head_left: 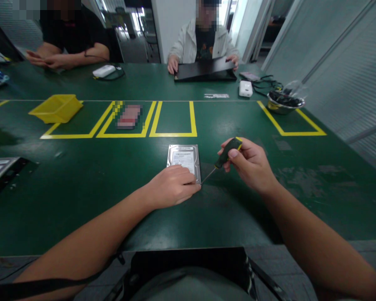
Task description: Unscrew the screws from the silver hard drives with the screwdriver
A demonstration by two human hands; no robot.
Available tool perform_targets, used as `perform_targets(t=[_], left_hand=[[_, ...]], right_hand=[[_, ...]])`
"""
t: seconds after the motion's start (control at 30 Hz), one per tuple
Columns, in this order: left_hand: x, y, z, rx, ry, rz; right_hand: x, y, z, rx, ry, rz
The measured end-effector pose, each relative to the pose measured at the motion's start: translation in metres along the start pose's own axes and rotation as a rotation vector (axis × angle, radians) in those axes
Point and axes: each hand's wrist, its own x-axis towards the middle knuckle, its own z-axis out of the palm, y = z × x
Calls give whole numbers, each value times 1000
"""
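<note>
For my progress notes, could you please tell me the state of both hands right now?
Left hand: over the near part of the hard drive; gripping or only pressing cannot be told.
Right hand: closed, holding the screwdriver by its handle.

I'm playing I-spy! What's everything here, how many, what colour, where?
Hard drive: 1, silver, centre
Screwdriver: 1, green-yellow, beside drive
Table: 1, green, middle
Tape outlines: 4+, yellow, on table
Blurred item: 1, pinkish, inside outline
Metal unit: 1, silver, left edge
Bin: 1, yellow, back left
Bowl: 1, silver, back right
Small boxes: 2, white, far side
Panel: 1+, black, far side
Co-workers: 2, black, white clothes, opposite
Left hand: 1, bare, on drive
Right hand: 1, bare, holding screwdriver
</note>
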Motion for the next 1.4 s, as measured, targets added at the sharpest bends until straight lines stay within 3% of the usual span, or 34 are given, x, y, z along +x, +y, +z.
perform_targets(t=[1.0, 1.17, 1.4], left_hand=[[0, 0, -1, 13, 12, 7], [-2, -1, -1, -1, 77, -78], [-7, -11, -2, -71, 278, -324]], right_hand=[[-11, -27, 7, -269, -84, -72], [-11, -35, 6, -454, -124, -138], [-9, -47, 5, -710, -232, -278]])
